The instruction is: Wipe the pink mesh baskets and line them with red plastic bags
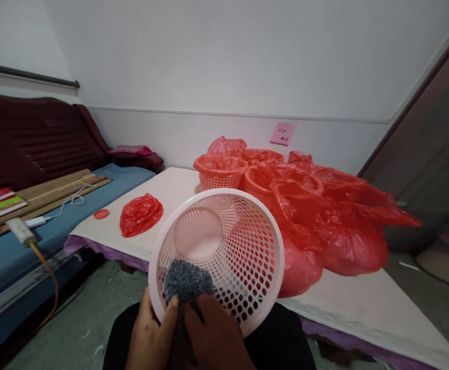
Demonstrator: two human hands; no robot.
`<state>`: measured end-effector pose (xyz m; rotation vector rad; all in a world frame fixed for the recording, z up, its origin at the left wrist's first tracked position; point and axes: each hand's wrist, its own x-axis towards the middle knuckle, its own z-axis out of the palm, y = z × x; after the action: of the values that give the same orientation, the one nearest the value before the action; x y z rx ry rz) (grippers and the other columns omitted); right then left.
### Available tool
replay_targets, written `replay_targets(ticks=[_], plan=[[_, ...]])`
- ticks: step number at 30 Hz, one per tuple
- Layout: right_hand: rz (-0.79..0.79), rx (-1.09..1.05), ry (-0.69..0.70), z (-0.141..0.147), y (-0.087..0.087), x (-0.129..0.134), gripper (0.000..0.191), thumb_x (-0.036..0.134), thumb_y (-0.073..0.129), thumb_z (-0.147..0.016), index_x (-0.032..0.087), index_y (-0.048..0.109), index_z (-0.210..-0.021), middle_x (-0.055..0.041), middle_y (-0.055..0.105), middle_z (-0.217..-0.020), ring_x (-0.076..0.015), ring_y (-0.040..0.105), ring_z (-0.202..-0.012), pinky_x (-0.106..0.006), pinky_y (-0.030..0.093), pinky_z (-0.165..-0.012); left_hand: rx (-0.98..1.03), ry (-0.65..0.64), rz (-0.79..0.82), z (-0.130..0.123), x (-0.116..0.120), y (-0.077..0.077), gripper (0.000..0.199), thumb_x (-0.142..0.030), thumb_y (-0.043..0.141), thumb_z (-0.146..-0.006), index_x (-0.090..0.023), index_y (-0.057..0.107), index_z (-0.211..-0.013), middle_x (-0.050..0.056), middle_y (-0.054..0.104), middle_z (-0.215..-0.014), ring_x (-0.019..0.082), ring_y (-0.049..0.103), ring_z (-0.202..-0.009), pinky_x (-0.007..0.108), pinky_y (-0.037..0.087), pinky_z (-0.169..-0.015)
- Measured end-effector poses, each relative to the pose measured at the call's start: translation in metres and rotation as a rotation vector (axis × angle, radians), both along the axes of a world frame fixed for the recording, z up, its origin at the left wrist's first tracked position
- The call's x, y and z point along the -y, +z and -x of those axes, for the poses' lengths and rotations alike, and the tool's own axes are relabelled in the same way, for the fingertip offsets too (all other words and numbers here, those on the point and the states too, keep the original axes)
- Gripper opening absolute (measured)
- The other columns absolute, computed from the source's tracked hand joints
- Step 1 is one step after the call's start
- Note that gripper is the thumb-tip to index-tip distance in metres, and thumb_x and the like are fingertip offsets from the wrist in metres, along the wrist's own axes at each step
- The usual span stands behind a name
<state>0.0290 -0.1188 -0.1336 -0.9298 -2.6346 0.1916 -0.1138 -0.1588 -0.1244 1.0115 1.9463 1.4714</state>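
A pale pink perforated plastic basket (276, 241) tilts toward me above my lap, its open mouth facing me. My left hand (151, 326) is closed around the lower left of its rim, thumb inside and fingers outside. Against the lower inner wall rests a speckled blue-grey bundle (189, 280); whether it is cloth or a bag of small bits I cannot tell. The left thumb touches its lower edge. My right hand (212, 326) reaches into the basket's mouth, fingers curled at the bundle's lower edge. Its fingertips are partly hidden.
Several baskets lined with red plastic bags (309, 216) crowd the right of the white-covered table (182, 180). A crumpled red bag (142, 215) and a small red disc (101, 214) lie on its left. A power strip (21, 231) with a cord sits by the blue-cushioned bench (126, 177).
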Motion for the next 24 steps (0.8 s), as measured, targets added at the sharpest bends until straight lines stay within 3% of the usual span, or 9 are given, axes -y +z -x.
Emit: replay_targets(ticks=[4,7,9,14,17,20,22,24], plan=[[0.255,0.009,0.068,0.010,-0.003,-0.001,0.067,0.035,0.066,-0.071,0.021,0.046,-0.133,-0.0137,0.055,-0.121,-0.0286,0.058,-0.102,-0.040,0.052,-0.084,0.016,-0.029,-0.046,0.001,0.007,-0.020,0.050,-0.053,0.047,-0.088,-0.025,0.048,-0.129,0.006,0.056,-0.134,0.024,0.054,-0.120,0.036,0.047,-0.094],[0.219,0.116,0.061,0.005,-0.016,-0.012,0.044,0.030,0.060,-0.078,0.028,0.055,-0.122,-0.0075,0.060,-0.115,-0.0227,0.062,-0.094,-0.033,0.053,-0.079,-0.117,-0.038,-0.014,0.015,0.009,-0.024,0.044,-0.053,0.045,-0.089,-0.024,0.055,-0.120,0.007,0.062,-0.123,0.024,0.059,-0.111,0.037,0.046,-0.092],[0.141,0.219,-0.043,-0.001,-0.022,-0.027,0.026,0.020,0.052,-0.083,0.025,0.063,-0.106,-0.0078,0.063,-0.105,-0.0239,0.063,-0.090,-0.036,0.053,-0.075,-0.198,-0.030,-0.026,0.021,0.009,-0.022,0.040,-0.051,0.045,-0.089,-0.024,0.058,-0.114,0.006,0.065,-0.118,0.024,0.059,-0.108,0.038,0.046,-0.092],[0.098,0.321,-0.313,-0.004,-0.028,-0.073,0.028,0.005,0.042,-0.081,0.009,0.066,-0.093,-0.0228,0.064,-0.101,-0.0321,0.063,-0.090,-0.045,0.051,-0.071,-0.333,-0.103,-0.063,0.012,0.008,-0.007,0.033,-0.044,0.045,-0.090,-0.025,0.060,-0.113,0.005,0.067,-0.110,0.023,0.063,-0.102,0.035,0.050,-0.086],[0.136,0.290,-0.311,0.010,-0.030,-0.084,0.031,0.008,0.051,-0.074,0.011,0.064,-0.103,-0.0199,0.063,-0.106,-0.0273,0.065,-0.087,-0.039,0.052,-0.071,-0.360,-0.105,-0.089,0.006,0.010,-0.001,0.033,-0.042,0.046,-0.090,-0.026,0.059,-0.116,0.003,0.070,-0.106,0.021,0.066,-0.097,0.033,0.052,-0.081],[0.163,0.227,-0.220,0.029,-0.035,-0.080,0.051,0.015,0.059,-0.070,0.022,0.056,-0.120,-0.0111,0.061,-0.116,-0.0215,0.064,-0.092,-0.032,0.050,-0.078,-0.389,-0.112,-0.095,0.009,0.013,0.002,0.031,-0.040,0.048,-0.089,-0.027,0.059,-0.116,0.002,0.071,-0.105,0.020,0.068,-0.090,0.029,0.054,-0.074],[0.163,0.211,-0.201,0.036,-0.037,-0.080,0.050,0.018,0.058,-0.073,0.024,0.055,-0.123,-0.0100,0.061,-0.117,-0.0227,0.062,-0.096,-0.034,0.049,-0.082,-0.441,-0.117,-0.091,0.012,0.015,0.004,0.032,-0.038,0.048,-0.089,-0.026,0.059,-0.117,0.002,0.071,-0.106,0.019,0.069,-0.085,0.027,0.054,-0.070],[0.157,0.215,-0.261,0.035,-0.038,-0.088,0.039,0.016,0.050,-0.080,0.018,0.059,-0.118,-0.0155,0.062,-0.114,-0.0274,0.061,-0.098,-0.041,0.048,-0.083,-0.494,-0.122,-0.090,0.014,0.015,0.004,0.032,-0.036,0.047,-0.090,-0.026,0.058,-0.119,0.003,0.071,-0.105,0.017,0.069,-0.081,0.026,0.054,-0.066]])
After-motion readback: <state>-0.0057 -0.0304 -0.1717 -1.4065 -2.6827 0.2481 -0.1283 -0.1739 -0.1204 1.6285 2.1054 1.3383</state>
